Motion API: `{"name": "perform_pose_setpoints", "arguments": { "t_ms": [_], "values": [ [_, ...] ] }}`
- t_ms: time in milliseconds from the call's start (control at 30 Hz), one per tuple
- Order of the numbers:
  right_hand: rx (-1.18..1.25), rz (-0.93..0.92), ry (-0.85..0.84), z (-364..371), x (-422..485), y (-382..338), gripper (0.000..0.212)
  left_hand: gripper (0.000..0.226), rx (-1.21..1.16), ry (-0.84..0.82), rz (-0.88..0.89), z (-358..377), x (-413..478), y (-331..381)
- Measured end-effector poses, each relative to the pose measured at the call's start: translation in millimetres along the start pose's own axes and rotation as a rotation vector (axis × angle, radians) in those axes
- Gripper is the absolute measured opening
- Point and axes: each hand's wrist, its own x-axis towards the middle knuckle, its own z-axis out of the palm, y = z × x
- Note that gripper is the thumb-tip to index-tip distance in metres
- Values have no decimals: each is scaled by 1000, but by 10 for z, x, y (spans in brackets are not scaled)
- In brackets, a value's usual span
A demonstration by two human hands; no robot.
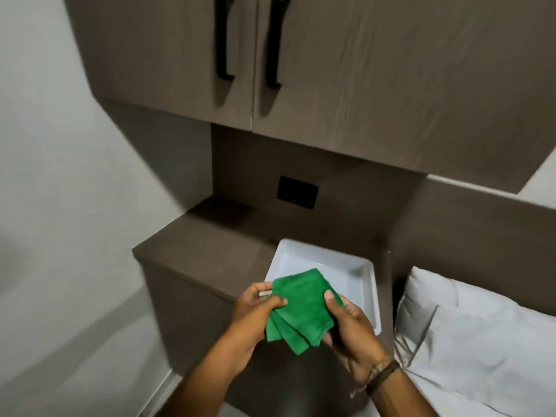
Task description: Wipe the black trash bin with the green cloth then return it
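1. The brown cabinet (376, 85) fills the upper view, its two doors carrying black handles (222, 40); below it a dark recess holds a black wall plate (297, 192).
2. A white pillow (481, 341) lies to the right; a brown side unit (210, 236) stands to the left of it, against the pale wall.
3. A white tray (365, 284) rests on the side unit's top, one corner overhanging the front edge; it sits just behind and under the hands.
4. The green cloth (301, 305) is folded into layers, its long axis running from upper right to lower left, corners fanning downward; it is held above the tray's near edge.
5. The left hand (255, 317) pinches the cloth's left edge with thumb on top; the right hand (352, 329) clasps the right edge likewise; both are equally near.
6. The black trash bin is not in view, so which way it lies from the hands cannot be told; whether wiping is done or pending is likewise unclear.
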Motion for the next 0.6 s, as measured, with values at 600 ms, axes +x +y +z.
{"name": "perform_pose_setpoints", "arguments": {
  "t_ms": [600],
  "values": [
    [-1583, -59, 539, -719, 1708, -151, 30, 63, 1538, 174, 314, 1044, 1783, -223]
  ]
}}
